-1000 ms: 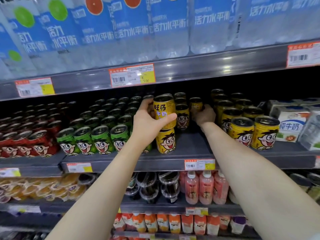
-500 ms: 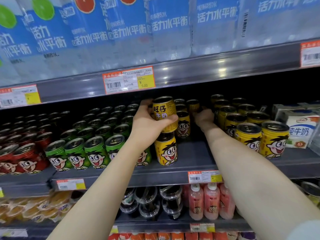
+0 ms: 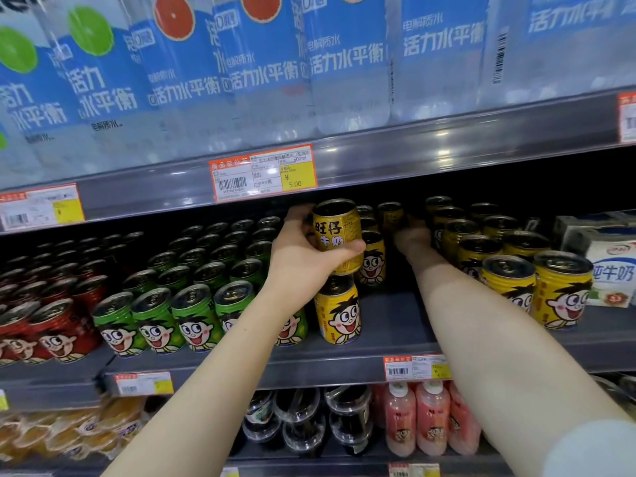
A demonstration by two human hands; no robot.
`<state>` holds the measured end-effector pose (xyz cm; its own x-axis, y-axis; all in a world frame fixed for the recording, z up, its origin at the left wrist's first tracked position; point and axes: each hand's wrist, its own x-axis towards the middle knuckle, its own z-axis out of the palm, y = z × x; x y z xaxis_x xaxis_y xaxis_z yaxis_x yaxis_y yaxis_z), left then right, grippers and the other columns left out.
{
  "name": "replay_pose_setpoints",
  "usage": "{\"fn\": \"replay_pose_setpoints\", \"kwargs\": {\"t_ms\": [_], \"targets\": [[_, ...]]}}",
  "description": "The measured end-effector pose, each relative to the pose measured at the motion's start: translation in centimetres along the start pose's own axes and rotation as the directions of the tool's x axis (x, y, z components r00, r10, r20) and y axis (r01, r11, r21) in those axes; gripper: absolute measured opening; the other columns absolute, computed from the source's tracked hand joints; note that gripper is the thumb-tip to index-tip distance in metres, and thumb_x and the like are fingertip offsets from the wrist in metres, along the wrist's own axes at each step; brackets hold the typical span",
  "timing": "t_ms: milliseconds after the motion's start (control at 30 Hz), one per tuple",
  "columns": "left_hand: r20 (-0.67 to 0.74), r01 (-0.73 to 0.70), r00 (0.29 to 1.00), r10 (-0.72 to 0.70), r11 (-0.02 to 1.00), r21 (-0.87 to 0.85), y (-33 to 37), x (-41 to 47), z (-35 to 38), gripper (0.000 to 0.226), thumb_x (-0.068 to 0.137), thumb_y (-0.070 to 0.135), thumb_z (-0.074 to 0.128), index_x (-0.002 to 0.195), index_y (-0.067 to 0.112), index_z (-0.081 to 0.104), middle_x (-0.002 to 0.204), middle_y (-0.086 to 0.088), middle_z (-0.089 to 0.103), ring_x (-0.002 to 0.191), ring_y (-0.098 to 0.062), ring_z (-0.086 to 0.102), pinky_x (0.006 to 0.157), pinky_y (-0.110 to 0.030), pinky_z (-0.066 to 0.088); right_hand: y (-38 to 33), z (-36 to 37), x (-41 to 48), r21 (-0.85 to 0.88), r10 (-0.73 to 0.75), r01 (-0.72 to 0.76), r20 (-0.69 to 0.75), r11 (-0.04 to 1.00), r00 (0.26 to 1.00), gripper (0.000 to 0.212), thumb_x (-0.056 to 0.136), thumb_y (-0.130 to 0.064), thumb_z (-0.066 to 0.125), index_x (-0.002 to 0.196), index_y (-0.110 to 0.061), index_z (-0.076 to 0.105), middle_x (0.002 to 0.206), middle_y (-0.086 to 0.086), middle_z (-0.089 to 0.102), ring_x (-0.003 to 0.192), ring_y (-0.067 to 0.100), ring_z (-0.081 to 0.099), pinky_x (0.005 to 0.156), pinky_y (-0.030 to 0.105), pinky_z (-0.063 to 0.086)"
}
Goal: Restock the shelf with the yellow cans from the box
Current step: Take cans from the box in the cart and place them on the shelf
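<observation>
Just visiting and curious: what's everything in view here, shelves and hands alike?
Water bottles: many, clear with blue labels, top shelf.
Price tags: several, orange-edged, shelf fronts.
Red cans: many, red, middle shelf, far left.
Green cans: many, green, middle shelf, left of centre.
Yellow cans: many, yellow, middle shelf, centre and right.
Held yellow can: one, yellow, over a front yellow can.
Milk cartons: at least two, white, middle shelf, far right.
Pink bottles: three, pink, lower shelf.
Dark cups: several, dark, lower shelf.
Left hand: one, grips the held yellow can.
Right hand: one, deep among yellow cans, fingers hidden.
</observation>
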<state>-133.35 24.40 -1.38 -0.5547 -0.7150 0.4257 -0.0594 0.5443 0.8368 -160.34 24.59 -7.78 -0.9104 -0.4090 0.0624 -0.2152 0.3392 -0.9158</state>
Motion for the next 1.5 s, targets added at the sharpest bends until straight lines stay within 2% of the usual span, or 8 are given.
{"fn": "replay_pose_setpoints", "kwargs": {"t_ms": [167, 367, 600, 700, 800, 967, 1100, 1500], "targets": [[-0.004, -0.002, 1.0, 0.002, 1.0, 0.024, 0.4, -0.3, 0.0, 0.08, 0.063, 0.044, 0.097, 0.128, 0.036, 0.05, 0.115, 0.017, 0.067, 0.106, 0.0, 0.066, 0.092, -0.026, 0.058, 0.1, -0.3, -1.6, 0.083, 0.095, -0.088, -0.085, 0.993, 0.992, 0.036, 0.105, -0.024, 0.043, 0.132, -0.005, 0.058, 0.137, 0.015, 0.058, 0.126, 0.03, 0.056, 0.093, 0.032, 0.045], [0.009, 0.027, 1.0, -0.027, 0.997, 0.073, 1.3, -0.5, 1.3, 0.072, 0.062, 0.044, 0.097, 0.119, 0.038, 0.053, 0.11, 0.019, 0.068, 0.103, -0.001, 0.067, 0.094, -0.027, 0.056, -2.1, -0.9, -6.2, 0.417, 0.156, -0.089, -0.13, 0.904, 0.979, 0.031, 0.089, -0.008, 0.056, 0.117, 0.0, 0.067, 0.116, 0.015, 0.069, 0.113, 0.033, 0.064, 0.089, 0.028, 0.048], [0.028, 0.031, 0.999, -0.036, 0.989, 0.146, 2.5, -0.6, 3.0, 0.078, 0.061, 0.049, 0.095, 0.125, 0.028, 0.056, 0.114, 0.009, 0.07, 0.101, -0.009, 0.068, 0.093, -0.032, 0.057, -5.3, -6.0, -14.0, 0.675, 0.022, -0.094, 0.114, 0.732, 0.993, 0.041, 0.08, -0.034, 0.071, 0.116, -0.015, 0.065, 0.114, 0.011, 0.07, 0.104, 0.03, 0.067, 0.091, 0.045, 0.056], [0.006, 0.043, 0.999, -0.044, 0.99, 0.132, 3.4, -1.0, 3.5, 0.077, 0.056, 0.05, 0.087, 0.123, 0.029, 0.058, 0.11, 0.007, 0.073, 0.101, -0.013, 0.071, 0.09, -0.037, 0.059, -5.2, -8.2, -16.8, 0.59, -0.241, 0.076, 0.207, 0.804, 0.948, 0.037, 0.077, -0.03, 0.082, 0.111, -0.02, 0.07, 0.109, 0.001, 0.075, 0.1, 0.016, 0.071, 0.086, 0.032, 0.059], [0.021, 0.04, 0.999, -0.045, 0.985, 0.169, 4.0, -1.6, 4.3, 0.074, 0.062, 0.04, 0.083, 0.13, 0.027, 0.057, 0.111, 0.006, 0.073, 0.104, -0.018, 0.07, 0.089, -0.033, 0.058, -4.9, -9.5, -17.5, 0.456, -0.31, 0.18, 0.228, 0.871, 0.923, 0.049, 0.071, -0.023, 0.087, 0.116, -0.016, 0.07, 0.104, 0.002, 0.076, 0.092, 0.013, 0.074, 0.08, 0.03, 0.061], [0.184, -0.043, 0.983, -0.019, 0.945, 0.324, 4.9, -2.3, 4.5, 0.092, 0.065, 0.053, 0.076, 0.148, 0.031, 0.042, 0.132, -0.001, 0.063, 0.121, -0.025, 0.061, 0.1, -0.042, 0.054, -3.4, -9.6, -16.8, 0.451, -0.235, 0.152, 0.133, 0.879, 0.963, 0.038, 0.068, -0.023, 0.089, 0.102, -0.022, 0.071, 0.097, -0.001, 0.076, 0.088, 0.013, 0.073, 0.08, 0.035, 0.062], [0.256, -0.164, 0.967, 0.013, 0.798, 0.579, 4.9, -2.2, 3.3, 0.092, 0.075, 0.063, 0.065, 0.155, 0.031, 0.034, 0.15, -0.004, 0.049, 0.136, -0.03, 0.049, 0.112, -0.046, 0.044, -0.9, -7.9, -15.1, 0.344, -0.141, 0.12, 0.038, 0.931, 0.989, 0.067, 0.053, -0.046, 0.084, 0.114, -0.022, 0.069, 0.105, -0.003, 0.074, 0.099, 0.018, 0.07, 0.088, 0.044, 0.059], [0.242, -0.195, 0.97, 0.007, 0.616, 0.763, 4.3, -2.0, 1.3, 0.071, 0.095, 0.037, 0.06, 0.158, 0.02, 0.032, 0.153, -0.011, 0.044, 0.141, -0.034, 0.039, 0.122, -0.041, 0.024, 1.9, -3.8, -9.9, 0.333, -0.072, 0.065, 0.008, 0.941, 0.997, 0.06, 0.077, -0.011, 0.084, 0.131, -0.006, 0.057, 0.119, 0.008, 0.067, 0.109, 0.024, 0.063, 0.099, 0.041, 0.051]]}}
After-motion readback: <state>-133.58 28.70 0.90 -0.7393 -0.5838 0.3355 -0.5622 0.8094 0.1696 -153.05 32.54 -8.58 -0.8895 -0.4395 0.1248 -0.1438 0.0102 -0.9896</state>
